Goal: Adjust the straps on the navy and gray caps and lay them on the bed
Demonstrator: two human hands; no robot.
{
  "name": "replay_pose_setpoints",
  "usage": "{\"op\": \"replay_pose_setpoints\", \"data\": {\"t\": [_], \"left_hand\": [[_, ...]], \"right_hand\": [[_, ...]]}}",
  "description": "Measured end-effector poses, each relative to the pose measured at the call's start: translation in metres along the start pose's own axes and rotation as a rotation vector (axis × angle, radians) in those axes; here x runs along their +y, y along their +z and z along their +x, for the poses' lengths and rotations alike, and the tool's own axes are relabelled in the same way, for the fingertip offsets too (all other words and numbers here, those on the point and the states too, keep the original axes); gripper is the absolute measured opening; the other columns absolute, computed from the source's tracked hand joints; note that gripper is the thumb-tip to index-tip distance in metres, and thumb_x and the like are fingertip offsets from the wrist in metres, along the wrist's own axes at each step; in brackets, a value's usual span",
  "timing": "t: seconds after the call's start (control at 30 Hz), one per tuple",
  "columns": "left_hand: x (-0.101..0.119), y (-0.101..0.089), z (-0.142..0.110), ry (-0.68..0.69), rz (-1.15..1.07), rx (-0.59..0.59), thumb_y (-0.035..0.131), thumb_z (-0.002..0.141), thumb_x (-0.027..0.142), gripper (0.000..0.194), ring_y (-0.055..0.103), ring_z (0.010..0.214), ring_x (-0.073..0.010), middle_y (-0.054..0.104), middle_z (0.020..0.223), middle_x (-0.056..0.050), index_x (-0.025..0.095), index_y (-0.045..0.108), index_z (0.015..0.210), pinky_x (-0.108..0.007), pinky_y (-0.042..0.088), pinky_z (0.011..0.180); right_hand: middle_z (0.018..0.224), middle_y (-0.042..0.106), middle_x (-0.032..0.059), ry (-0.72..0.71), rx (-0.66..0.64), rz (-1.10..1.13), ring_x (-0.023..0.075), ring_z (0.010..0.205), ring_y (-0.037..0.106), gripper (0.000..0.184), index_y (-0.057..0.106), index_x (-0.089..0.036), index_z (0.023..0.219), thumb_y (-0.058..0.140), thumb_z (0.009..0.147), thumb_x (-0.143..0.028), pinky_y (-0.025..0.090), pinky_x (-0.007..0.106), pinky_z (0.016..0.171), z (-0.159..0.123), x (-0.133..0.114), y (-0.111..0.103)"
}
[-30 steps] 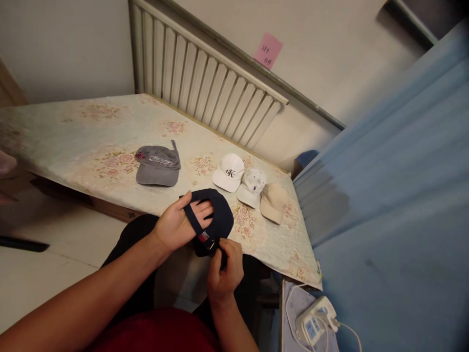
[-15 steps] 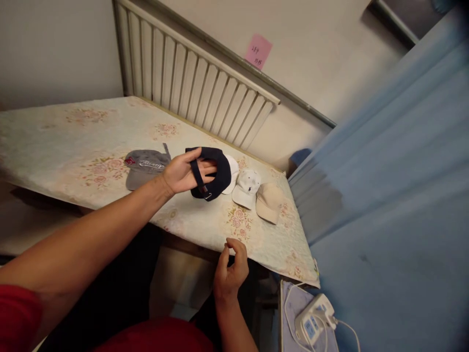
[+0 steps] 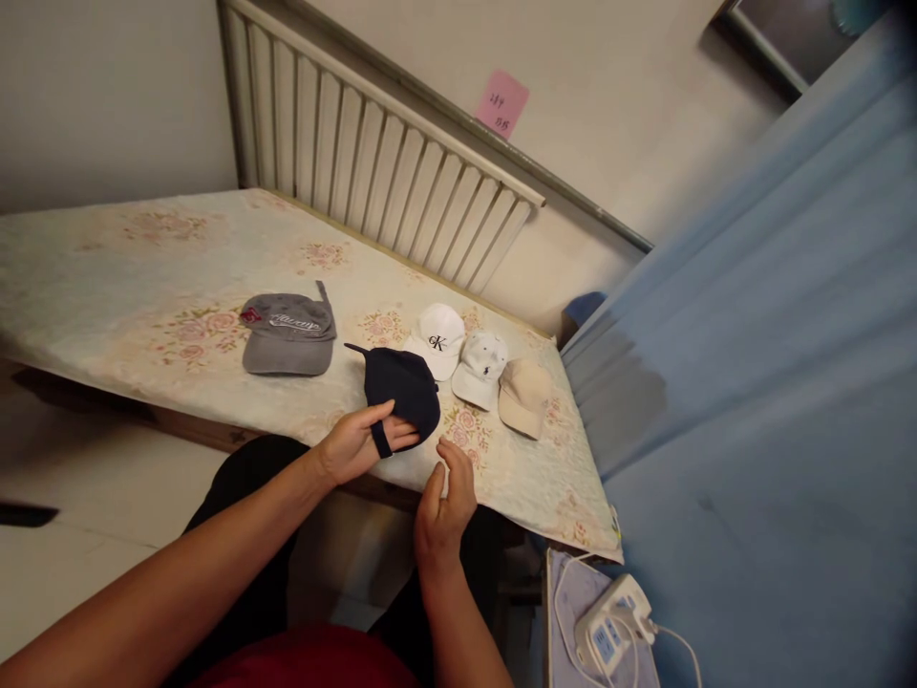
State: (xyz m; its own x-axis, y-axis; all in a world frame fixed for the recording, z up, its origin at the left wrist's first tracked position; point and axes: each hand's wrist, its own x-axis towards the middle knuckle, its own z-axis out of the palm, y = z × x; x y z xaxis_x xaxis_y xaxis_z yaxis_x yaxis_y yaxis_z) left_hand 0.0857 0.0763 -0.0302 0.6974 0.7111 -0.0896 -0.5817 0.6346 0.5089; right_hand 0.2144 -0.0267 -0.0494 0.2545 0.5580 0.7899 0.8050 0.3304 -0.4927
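Note:
My left hand [image 3: 365, 441] holds a dark navy cap [image 3: 402, 387], its fingers pushed through the opening under the back strap and the thumb on the outside. Close to the cap's right side, my right hand [image 3: 448, 497] is raised with fingers apart and nothing in it. A grey cap [image 3: 290, 334] with white lettering lies to the left on the floral sheet. Behind the navy cap sits a white cap [image 3: 438, 339] with a CK mark. Beside it are a second white cap [image 3: 481, 368] with a small dark emblem and a beige cap [image 3: 522, 397].
The floral-covered bed [image 3: 164, 277] stands against a white radiator [image 3: 373, 143]. A blue curtain [image 3: 752, 382] hangs on the right. At lower right, a white power strip [image 3: 612, 626] with cables lies on a small stand. A pink note [image 3: 501, 103] is on the wall.
My left hand has brought the navy cap down toward me and turned it, uncovering the white CK cap behind. My right hand has risen slightly and its fingers have spread.

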Motion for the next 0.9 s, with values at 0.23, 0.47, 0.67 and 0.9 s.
{"op": "replay_pose_setpoints", "data": {"t": [0.23,0.47,0.67,0.9], "left_hand": [[-0.012,-0.004,-0.013,0.073,0.055,0.101,0.064,0.075,0.010,0.010,0.068,0.073,-0.0195,0.073,0.075,-0.010,0.008,0.073,0.079,-0.030,0.051,0.080],[-0.020,-0.009,-0.021,0.088,0.035,0.143,0.064,0.074,0.008,0.015,0.068,0.073,-0.0181,0.074,0.079,-0.008,0.011,0.073,0.086,-0.027,0.051,0.073],[-0.026,-0.014,-0.024,0.068,0.036,0.097,0.063,0.076,0.008,0.023,0.069,0.081,-0.0187,0.074,0.084,-0.007,0.013,0.071,0.096,-0.029,0.051,0.081],[-0.026,-0.015,-0.027,-0.074,-0.119,0.179,0.051,0.087,0.018,0.021,0.070,0.086,-0.0197,0.075,0.087,-0.008,0.013,0.071,0.089,-0.029,0.052,0.085]], "right_hand": [[0.138,0.051,0.0185,-0.312,-0.263,-0.087,0.0251,0.140,0.034,0.039,0.046,-0.010,0.131,0.038,0.093,-0.012,0.034,0.053,0.111,0.025,-0.016,0.021],[0.140,0.049,0.0193,-0.327,-0.371,-0.195,0.0268,0.144,0.024,0.043,0.045,-0.006,0.133,0.038,0.097,-0.029,0.028,0.056,0.113,0.022,-0.002,0.034],[0.141,0.047,0.0218,-0.273,-0.351,-0.239,0.0263,0.145,0.021,0.044,0.044,-0.003,0.133,0.038,0.097,-0.027,0.027,0.056,0.113,0.014,-0.001,0.032],[0.135,0.054,0.0188,-0.310,-0.440,-0.159,0.0258,0.141,0.030,0.047,0.043,-0.005,0.135,0.043,0.094,-0.028,0.026,0.056,0.115,-0.004,-0.016,0.042]]}}
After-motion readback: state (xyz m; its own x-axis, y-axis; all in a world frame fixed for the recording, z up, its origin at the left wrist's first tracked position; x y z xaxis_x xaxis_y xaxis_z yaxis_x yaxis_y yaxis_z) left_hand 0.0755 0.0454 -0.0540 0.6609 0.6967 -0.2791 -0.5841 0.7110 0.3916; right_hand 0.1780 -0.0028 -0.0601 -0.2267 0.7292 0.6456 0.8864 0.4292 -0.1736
